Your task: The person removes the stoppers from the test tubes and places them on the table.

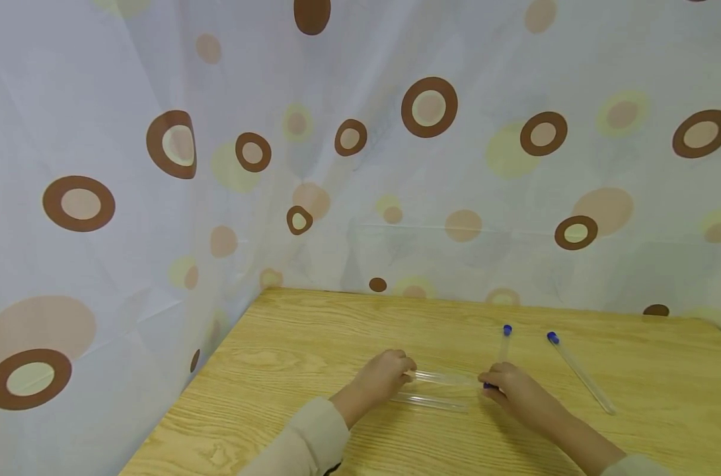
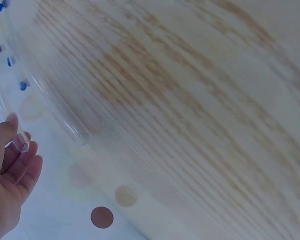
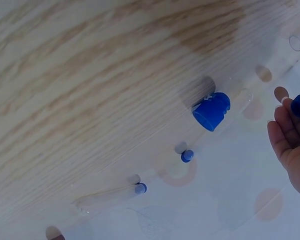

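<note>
Clear test tube (image 1: pixel 442 377), one end pinched by the fingers of the left hand (image 1: pixel 382 375), the other near a blue cap (image 3: pixel 299 106) gripped by the right hand (image 1: pixel 519 394); contact cannot be confirmed. Step judged: capping. Next move calls for square alignment.

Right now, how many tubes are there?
4: one tube in the left hand, one tube lying alongside, one capped tube beyond the right hand, another capped tube farther right.
</note>
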Motion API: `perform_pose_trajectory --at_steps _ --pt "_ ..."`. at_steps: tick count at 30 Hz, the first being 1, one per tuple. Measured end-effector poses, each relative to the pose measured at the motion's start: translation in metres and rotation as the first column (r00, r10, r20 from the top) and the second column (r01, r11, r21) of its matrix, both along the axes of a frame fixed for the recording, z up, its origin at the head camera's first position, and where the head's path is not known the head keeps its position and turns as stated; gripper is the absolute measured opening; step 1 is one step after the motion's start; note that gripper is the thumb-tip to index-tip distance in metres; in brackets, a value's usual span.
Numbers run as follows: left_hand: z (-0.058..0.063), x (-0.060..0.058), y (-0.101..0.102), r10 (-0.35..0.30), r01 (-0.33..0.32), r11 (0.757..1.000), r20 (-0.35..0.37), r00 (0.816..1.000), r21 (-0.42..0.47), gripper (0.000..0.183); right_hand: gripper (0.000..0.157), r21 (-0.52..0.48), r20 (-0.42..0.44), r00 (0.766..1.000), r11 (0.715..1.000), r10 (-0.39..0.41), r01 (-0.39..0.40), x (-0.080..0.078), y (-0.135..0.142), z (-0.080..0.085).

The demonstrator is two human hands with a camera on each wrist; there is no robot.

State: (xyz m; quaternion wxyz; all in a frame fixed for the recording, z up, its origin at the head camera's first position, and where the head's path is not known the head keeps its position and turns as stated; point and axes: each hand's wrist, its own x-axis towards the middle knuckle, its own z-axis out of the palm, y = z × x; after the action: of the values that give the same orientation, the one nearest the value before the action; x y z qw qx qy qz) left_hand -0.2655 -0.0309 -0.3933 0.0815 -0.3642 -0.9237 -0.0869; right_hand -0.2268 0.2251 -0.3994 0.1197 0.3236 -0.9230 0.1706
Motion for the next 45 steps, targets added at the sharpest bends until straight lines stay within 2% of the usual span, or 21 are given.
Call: perform_pose_trajectory --at_steps 7,17,24,31,34,39,45 --pt "0.002 0.007 -0.003 -0.013 0.013 1.000 0.014 1.000 -0.001 0.021 0.012 0.002 -0.002 1.000 1.000 0.007 -0.007 0.006 -0.001 -0.002" --pt "0.000 0.017 -0.007 -0.050 0.049 0.998 -0.027 0.998 -0.029 0.020 0.010 -0.005 0.005 1.000 1.000 0.020 -0.020 0.013 -0.001 -0.006" --pt "-0.002 0.023 -0.013 -0.086 0.085 0.996 -0.034 0.996 -0.036 0.021 0.014 -0.006 -0.047 0.999 1.000 0.026 -0.026 0.020 -0.003 -0.011" --pt "-0.005 0.028 -0.016 -0.123 0.123 0.992 -0.020 0.992 -0.016 0.018 0.012 -0.019 -0.118 0.991 0.998 0.063 -0.066 0.023 -0.005 -0.016" --pt "-0.007 0.030 -0.017 -0.131 0.130 0.991 -0.024 0.991 -0.030 0.019 0.011 -0.016 -0.112 0.991 0.997 0.076 -0.078 0.026 -0.003 -0.018" --pt "-0.007 0.036 -0.018 -0.123 0.124 0.991 0.025 0.992 -0.045 0.021 0.011 -0.047 -0.071 0.992 0.993 0.103 -0.106 0.032 -0.001 -0.023" --pt "-0.008 0.041 -0.019 -0.122 0.124 0.990 0.033 0.992 -0.067 0.022 0.014 -0.051 -0.090 0.988 0.990 0.126 -0.131 0.035 0.000 -0.026"
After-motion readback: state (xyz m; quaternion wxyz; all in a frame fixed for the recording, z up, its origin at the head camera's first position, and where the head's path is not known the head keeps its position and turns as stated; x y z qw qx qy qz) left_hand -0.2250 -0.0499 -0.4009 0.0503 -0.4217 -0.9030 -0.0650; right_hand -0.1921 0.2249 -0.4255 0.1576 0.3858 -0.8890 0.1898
